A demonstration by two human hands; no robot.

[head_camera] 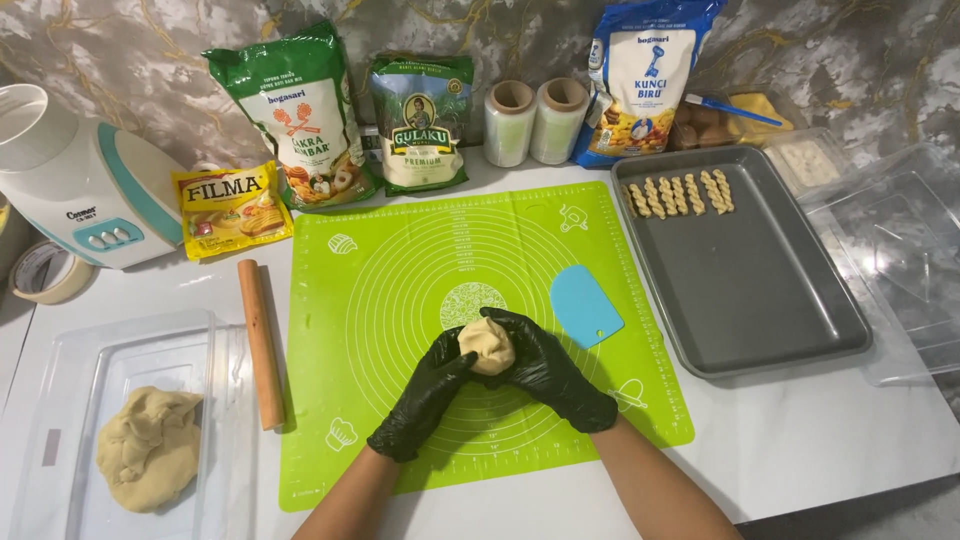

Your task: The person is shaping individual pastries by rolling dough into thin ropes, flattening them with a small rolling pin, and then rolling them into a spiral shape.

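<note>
Both my hands wear black gloves and meet over the middle of a green silicone baking mat (380,280). Between them is a small pale ball of dough (486,347). My left hand (425,395) cups it from the left, and my right hand (545,368) wraps over its right and top side. A light blue plastic scraper (585,305) lies on the mat just right of my hands. A wooden rolling pin (260,343) rests along the mat's left edge.
A clear plastic tub (60,420) at the left holds a large lump of dough (148,448). A dark baking tray (760,290) at the right carries several twisted dough sticks (680,194). Bags of flour and sugar, film rolls, a mixer and clear lids stand behind.
</note>
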